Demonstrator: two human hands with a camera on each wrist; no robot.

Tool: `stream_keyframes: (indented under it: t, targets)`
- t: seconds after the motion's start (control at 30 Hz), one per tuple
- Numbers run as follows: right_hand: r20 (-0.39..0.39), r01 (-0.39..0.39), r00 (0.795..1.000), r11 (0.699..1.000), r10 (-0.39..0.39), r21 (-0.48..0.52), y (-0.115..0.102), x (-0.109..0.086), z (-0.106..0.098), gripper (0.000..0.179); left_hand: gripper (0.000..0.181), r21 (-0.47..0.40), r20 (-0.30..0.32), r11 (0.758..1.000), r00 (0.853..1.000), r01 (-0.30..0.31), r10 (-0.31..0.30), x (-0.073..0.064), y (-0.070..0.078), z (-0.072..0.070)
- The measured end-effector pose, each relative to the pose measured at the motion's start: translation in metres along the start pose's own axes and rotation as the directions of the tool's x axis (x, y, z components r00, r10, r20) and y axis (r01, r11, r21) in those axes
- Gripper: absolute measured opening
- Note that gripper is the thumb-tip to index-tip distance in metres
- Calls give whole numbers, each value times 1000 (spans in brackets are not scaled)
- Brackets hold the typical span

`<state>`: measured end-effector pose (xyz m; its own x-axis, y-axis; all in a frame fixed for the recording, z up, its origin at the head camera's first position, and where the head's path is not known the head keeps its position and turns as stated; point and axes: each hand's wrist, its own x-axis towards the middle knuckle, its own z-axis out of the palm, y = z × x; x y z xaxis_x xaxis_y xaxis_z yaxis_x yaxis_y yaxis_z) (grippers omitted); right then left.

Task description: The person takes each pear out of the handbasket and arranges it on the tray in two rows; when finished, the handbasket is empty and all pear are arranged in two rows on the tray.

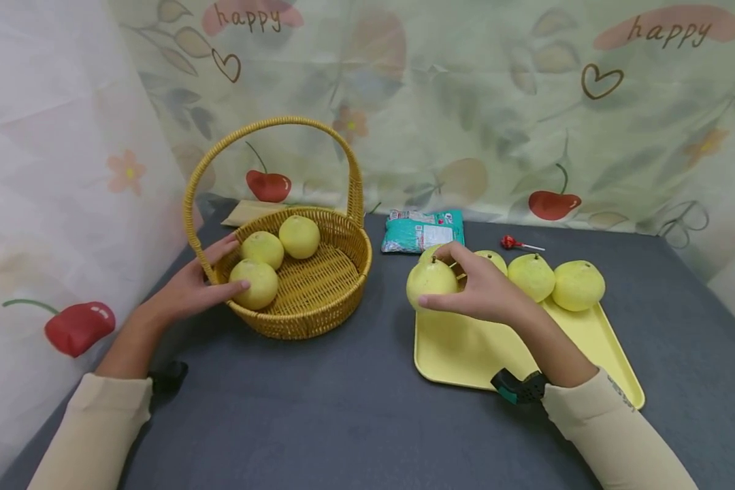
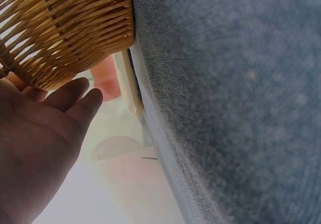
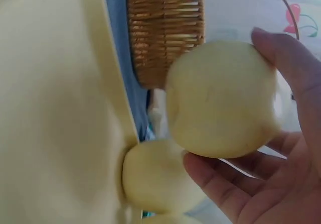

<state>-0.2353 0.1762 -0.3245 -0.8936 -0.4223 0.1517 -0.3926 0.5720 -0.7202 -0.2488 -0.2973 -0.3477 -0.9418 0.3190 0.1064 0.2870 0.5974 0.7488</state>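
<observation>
My right hand [image 1: 480, 286] holds a pale yellow pear [image 1: 431, 284] between thumb and fingers, above the left side of the yellow tray [image 1: 459, 354]. In the right wrist view the held pear [image 3: 220, 101] is raised clear of another pear [image 3: 155, 176] behind it. At the left, my left hand [image 1: 196, 286] grips the rim of the wicker basket [image 1: 300, 320], thumb on the inner side by a pear [image 1: 258, 284]. Its fingers [image 2: 75, 96] lie against the basket's outside in the left wrist view. Three pears sit in the basket's left and back part.
Several pears [image 1: 578, 284] line the tray's back edge, partly hidden by my right hand. Behind stand a teal packet [image 1: 422, 231] and a red lollipop [image 1: 511, 242]. A tan flat item [image 1: 251, 212] lies behind the basket, whose tall handle [image 1: 269, 122] arches up before the printed curtain.
</observation>
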Motion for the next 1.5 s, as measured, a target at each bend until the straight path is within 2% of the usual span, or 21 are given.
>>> stream_keyframes:
  t: [0.2, 0.3, 0.7, 0.97, 1.3, 1.5]
  targets:
    - [63, -3, 998, 994, 10, -108, 12, -10, -3, 61, 85, -6, 3, 1000, 1000, -7, 7, 0, 1, -1]
    - [94, 13, 996, 992, -1, -128, 16, -13, -2, 64, 85, -9, 3, 1000, 1000, -7, 7, 0, 1, -1]
    - [186, 68, 981, 997, -59, -44, 21, -16, -5, 67, 85, -5, 3, 1000, 1000, -2, 2, 0, 1, 0]
    - [139, 150, 982, 971, -125, -185, 23, -17, -10, 65, 83, -1, -2, 1000, 1000, 5, -5, -1, 3, 0]
    - [108, 132, 988, 967, -110, -217, 21, -19, -13, 63, 84, 2, 0, 1000, 1000, -2, 2, 0, 3, 0]
    - [114, 109, 990, 969, -85, -222, 24, -18, -14, 64, 85, 1, 4, 1000, 1000, -5, 5, 0, 1, 0]
